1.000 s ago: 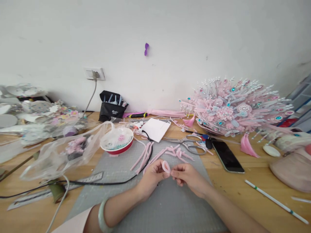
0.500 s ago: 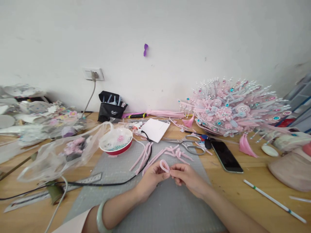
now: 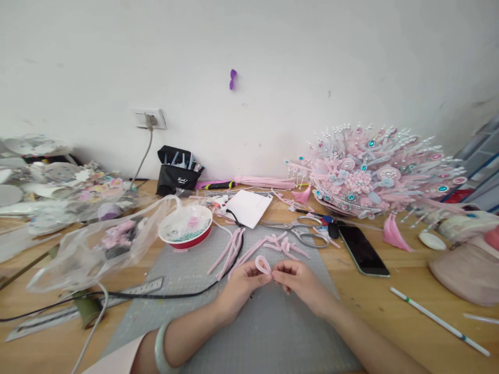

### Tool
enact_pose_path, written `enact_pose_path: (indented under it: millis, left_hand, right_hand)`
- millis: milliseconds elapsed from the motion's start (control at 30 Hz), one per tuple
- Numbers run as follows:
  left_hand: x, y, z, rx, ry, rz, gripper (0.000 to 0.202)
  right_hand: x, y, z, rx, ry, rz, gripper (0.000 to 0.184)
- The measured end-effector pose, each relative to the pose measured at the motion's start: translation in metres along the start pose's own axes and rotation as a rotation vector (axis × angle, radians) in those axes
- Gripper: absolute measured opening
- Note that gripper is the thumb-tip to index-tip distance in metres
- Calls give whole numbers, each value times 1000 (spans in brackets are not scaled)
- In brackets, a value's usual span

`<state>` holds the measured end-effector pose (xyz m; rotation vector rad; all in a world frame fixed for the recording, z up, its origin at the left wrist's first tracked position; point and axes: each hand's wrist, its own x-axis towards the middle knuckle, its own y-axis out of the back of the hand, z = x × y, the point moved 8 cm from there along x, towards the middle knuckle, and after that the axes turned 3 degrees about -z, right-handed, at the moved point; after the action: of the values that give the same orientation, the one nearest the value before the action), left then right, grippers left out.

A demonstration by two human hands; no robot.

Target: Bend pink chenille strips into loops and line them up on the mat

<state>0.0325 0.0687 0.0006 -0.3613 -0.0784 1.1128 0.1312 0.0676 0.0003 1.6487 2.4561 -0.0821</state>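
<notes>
Head view gives me two bare hands over the grey cutting mat point(image 3: 265, 332), the left hand point(image 3: 242, 283) pinching a soft, fuzzy pink loop point(image 3: 266, 269) shaped like a teardrop. The right hand point(image 3: 300, 283) pinches at the base of that loop, fingertips beside the left thumb. Beyond them I see plush pink strips point(image 3: 255, 252), some straight, some knotted, and metal scissors point(image 3: 307, 238). A glossy red bowl point(image 3: 197, 241) holds beads and a filmy plastic packet; a bristling pink-and-blue ornament point(image 3: 358, 182) carries pearls and gems.

The mat lies on a wooden table point(image 3: 362, 306) against a scuffed pale wall point(image 3: 249, 41). Fingers hide the loop's pinched ends from me, the frame cuts off the pink pouch point(image 3: 462, 272), and I cannot make out the heap at far left.
</notes>
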Motion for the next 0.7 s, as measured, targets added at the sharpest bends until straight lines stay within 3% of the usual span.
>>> enact_pose_path:
  millis: [333, 533, 700]
  left_hand:
    - [-3, 2, 3, 99, -40, 62, 15]
    - [-6, 10, 14, 355, -204, 148, 12]
    - [-8, 9, 16, 408, -218, 142, 14]
  right_hand:
    - [2, -1, 8, 98, -35, -7, 20]
    - [0, -5, 7, 129, -40, -23, 27]
    - [1, -4, 10, 135, -24, 12, 26]
